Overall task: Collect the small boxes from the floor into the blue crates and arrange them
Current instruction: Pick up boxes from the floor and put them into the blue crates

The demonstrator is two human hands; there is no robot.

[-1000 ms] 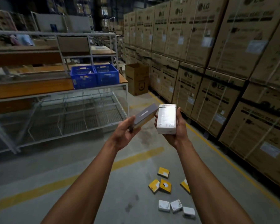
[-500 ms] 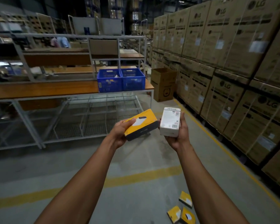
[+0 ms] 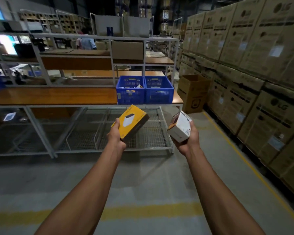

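Observation:
My left hand [image 3: 116, 135] grips a yellow box [image 3: 129, 122] with a dark side, held tilted in front of me. A white box [image 3: 180, 127] with a barcode sits in my right hand [image 3: 187, 140], fingers wrapped round its lower end. Both boxes hang in the air below and in front of two blue crates [image 3: 145, 89] that stand side by side at the right end of a wooden workbench [image 3: 54, 96]. The left crate holds a few small boxes; the right crate's inside is hard to see.
A wire shelf [image 3: 109, 136] lies under the bench. An open cardboard carton [image 3: 192, 92] stands on the floor right of the bench. Tall stacked cartons [image 3: 255, 68] wall the right side. A yellow floor line [image 3: 143, 212] crosses below my arms. People stand far behind the shelving.
The view has lifted and closed in on the bench; the loose boxes on the floor have dropped out of sight. My hands have moved apart, and the white box is tilted more.

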